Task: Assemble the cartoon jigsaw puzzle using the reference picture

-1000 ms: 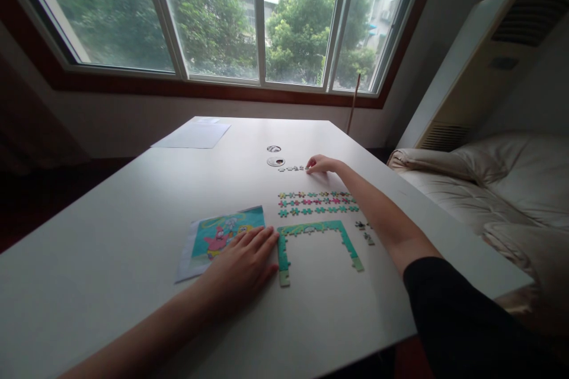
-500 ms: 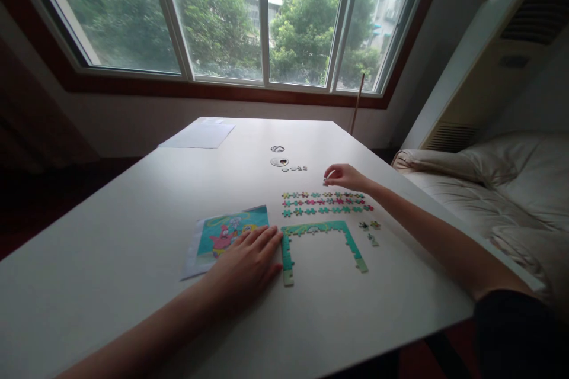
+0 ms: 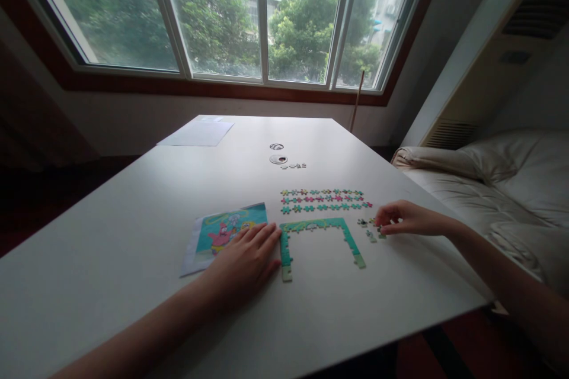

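My left hand (image 3: 251, 254) lies flat, fingers outstretched, over the lower right of a cartoon picture sheet (image 3: 217, 237). Its fingertips reach the left side of a partly joined puzzle frame (image 3: 317, 225), green pieces forming a top and two sides. To the right of that frame, my right hand (image 3: 402, 218) pinches a small puzzle piece (image 3: 383, 234) just by the tabletop. Beside its fingertips lie a few loose puzzle pieces (image 3: 370, 237). Above the frame, several colourful pieces are laid out in three rows (image 3: 324, 200).
The white table (image 3: 155, 207) also carries two round discs (image 3: 278, 159), a short row of pale pieces (image 3: 293, 166) and a white paper (image 3: 195, 134) at the far left. A cream sofa (image 3: 480, 177) stands to the right, and a window (image 3: 262, 18) is beyond the table.
My right hand has come nearer and to the right, from beyond the rows of pieces to the loose pieces beside the frame, still pinching a piece. My left hand stays put.
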Action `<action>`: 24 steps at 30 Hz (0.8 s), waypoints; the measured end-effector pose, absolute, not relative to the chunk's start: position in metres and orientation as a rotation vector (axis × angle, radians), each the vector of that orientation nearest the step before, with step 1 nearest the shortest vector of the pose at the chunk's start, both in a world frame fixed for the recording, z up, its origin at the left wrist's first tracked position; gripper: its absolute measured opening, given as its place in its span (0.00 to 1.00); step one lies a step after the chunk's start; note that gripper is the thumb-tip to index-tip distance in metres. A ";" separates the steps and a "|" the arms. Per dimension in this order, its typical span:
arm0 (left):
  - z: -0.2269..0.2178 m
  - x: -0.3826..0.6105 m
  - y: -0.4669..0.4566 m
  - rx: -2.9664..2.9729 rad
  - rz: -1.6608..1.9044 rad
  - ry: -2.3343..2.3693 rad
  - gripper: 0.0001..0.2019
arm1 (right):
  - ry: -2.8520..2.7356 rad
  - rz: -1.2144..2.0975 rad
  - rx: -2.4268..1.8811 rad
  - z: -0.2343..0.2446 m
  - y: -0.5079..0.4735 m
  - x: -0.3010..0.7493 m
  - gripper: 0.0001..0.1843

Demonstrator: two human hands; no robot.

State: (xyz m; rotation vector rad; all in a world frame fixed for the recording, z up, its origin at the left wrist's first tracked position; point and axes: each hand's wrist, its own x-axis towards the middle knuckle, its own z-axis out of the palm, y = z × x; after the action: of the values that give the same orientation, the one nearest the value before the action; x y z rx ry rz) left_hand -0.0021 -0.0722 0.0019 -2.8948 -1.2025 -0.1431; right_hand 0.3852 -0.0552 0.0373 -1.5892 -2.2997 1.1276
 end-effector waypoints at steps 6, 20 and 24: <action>-0.003 -0.004 -0.070 -2.885 -0.180 -1.181 0.23 | -2.311 0.937 -1.658 0.027 -0.061 0.386 0.19; -0.006 -0.004 -0.068 -2.878 -0.236 -1.165 0.23 | -2.449 0.541 -1.499 0.056 0.003 0.366 0.17; -0.006 -0.005 -0.068 -2.883 -0.223 -1.165 0.23 | -2.492 0.357 -1.532 0.042 0.062 0.334 0.11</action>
State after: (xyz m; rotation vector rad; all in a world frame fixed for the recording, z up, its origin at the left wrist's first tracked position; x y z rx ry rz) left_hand -0.0047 -0.0681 -0.0064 -2.8835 -1.1651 -0.2229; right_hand 0.3343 0.0620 0.0418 -1.5318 -2.4922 0.3574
